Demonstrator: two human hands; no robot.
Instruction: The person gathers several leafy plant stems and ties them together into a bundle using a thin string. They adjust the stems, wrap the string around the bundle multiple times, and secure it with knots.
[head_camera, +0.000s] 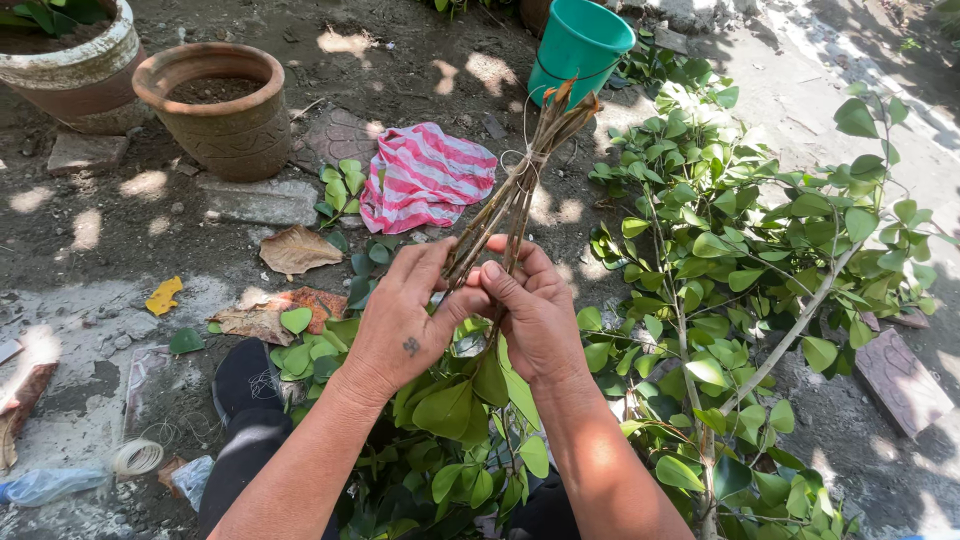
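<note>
Seen from above, the left hand (405, 320) and right hand (530, 315) meet at the middle of the view, fingers of both curled tight around the lower end of a bundle of thin brown cut stems (520, 180). The stems rise up and away from the hands, slightly fanned at the tips, and a pale thin string (515, 160) is wound around them above the hands.

Below and to the right of the hands lies a heap of leafy green branches (720, 260) spread over the bare dirt ground (100, 230). The person's dark-clothed knee (245, 385) shows at the lower left of the hands.

Beyond the bundle, a crumpled red-and-white striped cloth (425, 175) lies on the ground. At the top, just past the stem tips, a teal plastic bucket (580, 45) is tilted; what it holds cannot be seen. To the upper left stands a round brown clay pot (215, 115) filled with dry soil nearly to the rim. Just beside it, at the corner, a larger weathered pale-rimmed pot (70, 65) holds soil and a green plant.

At the lower left lie a small coil of pale string (137, 457) and a crushed clear plastic bottle (45, 486). Dry brown leaves (297, 250) lie scattered between the pots and the hands.
</note>
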